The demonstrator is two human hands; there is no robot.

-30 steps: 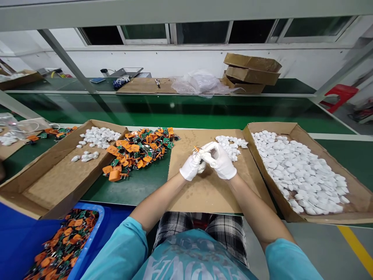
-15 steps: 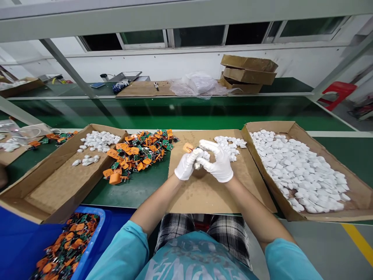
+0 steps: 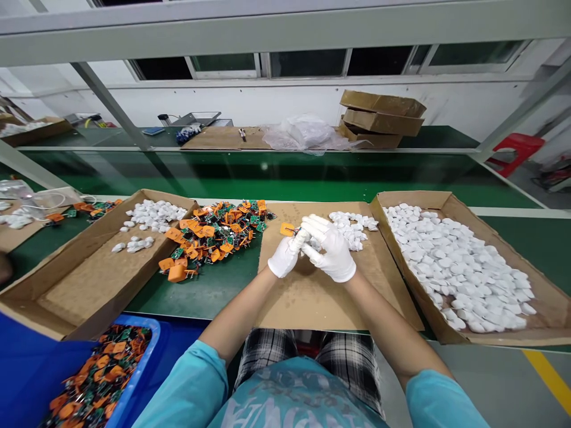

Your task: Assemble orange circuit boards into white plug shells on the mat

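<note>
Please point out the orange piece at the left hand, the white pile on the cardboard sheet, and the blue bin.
Orange piece (image 3: 286,229): head view, its orange face.
White pile (image 3: 350,224): head view, middle of the heap.
Blue bin (image 3: 154,333): head view, its rim.

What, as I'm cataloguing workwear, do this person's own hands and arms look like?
The left hand and right hand wear white gloves ending around the wrists. Beyond them the forearms are bare, up to turquoise sleeves that end near the elbows.
</note>
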